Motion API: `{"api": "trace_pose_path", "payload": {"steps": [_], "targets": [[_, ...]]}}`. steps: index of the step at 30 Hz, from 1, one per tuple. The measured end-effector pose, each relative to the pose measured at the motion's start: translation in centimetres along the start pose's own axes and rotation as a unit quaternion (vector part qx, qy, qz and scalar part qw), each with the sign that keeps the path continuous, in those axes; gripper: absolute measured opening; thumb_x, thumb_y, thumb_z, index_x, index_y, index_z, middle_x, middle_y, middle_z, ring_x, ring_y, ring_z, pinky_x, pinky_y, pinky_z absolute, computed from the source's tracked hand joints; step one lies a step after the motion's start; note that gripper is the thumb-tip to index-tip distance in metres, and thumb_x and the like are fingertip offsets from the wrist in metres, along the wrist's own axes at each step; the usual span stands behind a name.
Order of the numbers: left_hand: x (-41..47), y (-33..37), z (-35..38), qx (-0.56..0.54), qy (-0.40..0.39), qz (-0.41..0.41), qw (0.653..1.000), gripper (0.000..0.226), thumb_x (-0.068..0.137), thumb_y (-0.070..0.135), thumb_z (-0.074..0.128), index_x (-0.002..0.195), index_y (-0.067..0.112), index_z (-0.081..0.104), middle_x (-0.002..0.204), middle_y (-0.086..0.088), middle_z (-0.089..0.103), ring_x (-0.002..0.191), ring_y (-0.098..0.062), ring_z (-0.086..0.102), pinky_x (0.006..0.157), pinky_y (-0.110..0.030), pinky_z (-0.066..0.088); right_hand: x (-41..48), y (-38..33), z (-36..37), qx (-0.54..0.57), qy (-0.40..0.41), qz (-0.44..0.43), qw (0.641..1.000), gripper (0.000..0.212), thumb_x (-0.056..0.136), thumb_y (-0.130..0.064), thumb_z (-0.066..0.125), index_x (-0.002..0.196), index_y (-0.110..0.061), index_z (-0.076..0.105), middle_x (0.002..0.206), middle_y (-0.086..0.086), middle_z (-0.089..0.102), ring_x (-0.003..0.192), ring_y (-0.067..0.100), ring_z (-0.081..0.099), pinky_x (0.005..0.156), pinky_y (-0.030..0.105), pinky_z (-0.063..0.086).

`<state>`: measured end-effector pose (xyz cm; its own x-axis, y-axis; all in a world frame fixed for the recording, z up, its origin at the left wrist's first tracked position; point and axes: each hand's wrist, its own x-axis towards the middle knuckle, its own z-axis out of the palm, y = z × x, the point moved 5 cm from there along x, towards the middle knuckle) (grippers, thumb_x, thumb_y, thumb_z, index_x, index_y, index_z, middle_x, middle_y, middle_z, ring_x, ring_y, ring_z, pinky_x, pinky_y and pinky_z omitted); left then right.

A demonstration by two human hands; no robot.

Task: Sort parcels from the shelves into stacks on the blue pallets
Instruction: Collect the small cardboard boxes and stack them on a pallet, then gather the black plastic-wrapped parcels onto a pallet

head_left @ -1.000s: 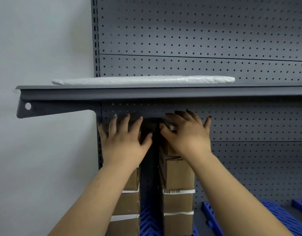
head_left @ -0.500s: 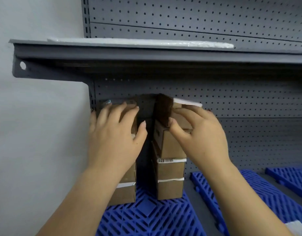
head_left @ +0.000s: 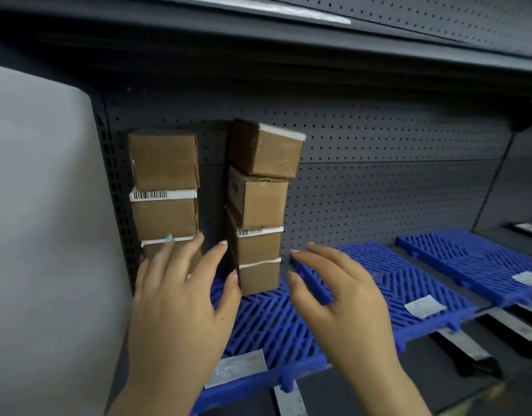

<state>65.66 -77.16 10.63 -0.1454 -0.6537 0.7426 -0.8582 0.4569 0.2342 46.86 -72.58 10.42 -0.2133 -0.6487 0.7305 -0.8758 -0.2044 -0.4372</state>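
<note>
A dark gray shelf (head_left: 432,376) holds three blue pallets in a row. The first pallet (head_left: 267,322) is at the left. The middle pallet (head_left: 408,280) lies just beside it, and the far pallet (head_left: 474,259) is off to the right. A small white label (head_left: 236,367) lies near the front edge of the first pallet, and the other two pallets each have one too.

Behind the pallets stands a gray back wall (head_left: 378,181) full of little holes. A plain gray side wall (head_left: 42,205) closes the left end. An upper shelf (head_left: 258,61) hangs dark over all of it.

Two stacks of brown boxes stand at the back of the first pallet, close to the wall with holes. The left stack (head_left: 164,187) is straight. The right stack (head_left: 258,217) is near it, with a gap between them. Its top box (head_left: 266,150) sits crooked, turned and tipped a bit. White bands with bar codes show between some boxes.

The left hand (head_left: 174,298) is up in front of the bottom of the left stack, with its fingers straight and spread apart. It may be touching the lowest box, but the view does not make that clear.

The right hand (head_left: 339,298) hovers where the first and middle pallets meet. Its fingers are spread and bent a little, and it holds nothing.
</note>
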Motion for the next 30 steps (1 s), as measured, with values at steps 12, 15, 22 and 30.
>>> {"api": "trace_pose_path", "payload": {"steps": [12, 15, 22, 30], "targets": [[-9.8, 6.5, 1.6, -0.012, -0.045, -0.085, 0.995, 0.050, 0.079, 0.048, 0.042, 0.105, 0.019, 0.073, 0.110, -0.007, 0.068, 0.104, -0.037, 0.063, 0.082, -0.056, 0.050, -9.8, 8.6, -6.5, 0.018, -0.024, 0.087, 0.996, 0.023, 0.078, -0.048, 0.064, 0.100, -0.044, 0.068, 0.107, -0.036, 0.052, 0.102, -0.008, 0.048, 0.085, 0.019, 0.043], [-11.5, 10.9, 2.1, -0.009, -0.061, -0.085, 0.995, 0.039, 0.073, 0.040, 0.058, 0.103, 0.021, 0.073, 0.108, -0.006, 0.069, 0.101, -0.036, 0.064, 0.079, -0.056, 0.053, -11.7, 11.0, -10.2, 0.004, -0.014, 0.084, 0.996, 0.029, 0.074, -0.057, 0.054, 0.096, -0.046, 0.068, 0.107, -0.033, 0.056, 0.101, -0.008, 0.050, 0.082, 0.019, 0.046], [-16.3, 23.9, 4.4, -0.045, -0.095, -0.051, 0.993, 0.028, 0.081, 0.041, 0.062, 0.099, 0.025, 0.075, 0.105, -0.002, 0.071, 0.097, -0.033, 0.066, 0.078, -0.051, 0.053, -17.1, 18.1, -22.0, -0.066, 0.013, 0.094, 0.993, 0.028, 0.073, -0.057, 0.052, 0.095, -0.048, 0.067, 0.110, -0.030, 0.058, 0.100, -0.006, 0.050, 0.077, 0.023, 0.048], [-20.9, 37.4, 9.1, -0.091, -0.188, -0.001, 0.978, 0.033, 0.066, 0.042, 0.069, 0.093, 0.024, 0.076, 0.100, -0.003, 0.072, 0.090, -0.033, 0.068, 0.072, -0.051, 0.054, -22.8, 26.7, -33.9, -0.154, 0.033, 0.142, 0.977, 0.027, 0.074, -0.059, 0.051, 0.097, -0.053, 0.064, 0.108, -0.031, 0.057, 0.100, -0.005, 0.051, 0.077, 0.024, 0.045]]}}
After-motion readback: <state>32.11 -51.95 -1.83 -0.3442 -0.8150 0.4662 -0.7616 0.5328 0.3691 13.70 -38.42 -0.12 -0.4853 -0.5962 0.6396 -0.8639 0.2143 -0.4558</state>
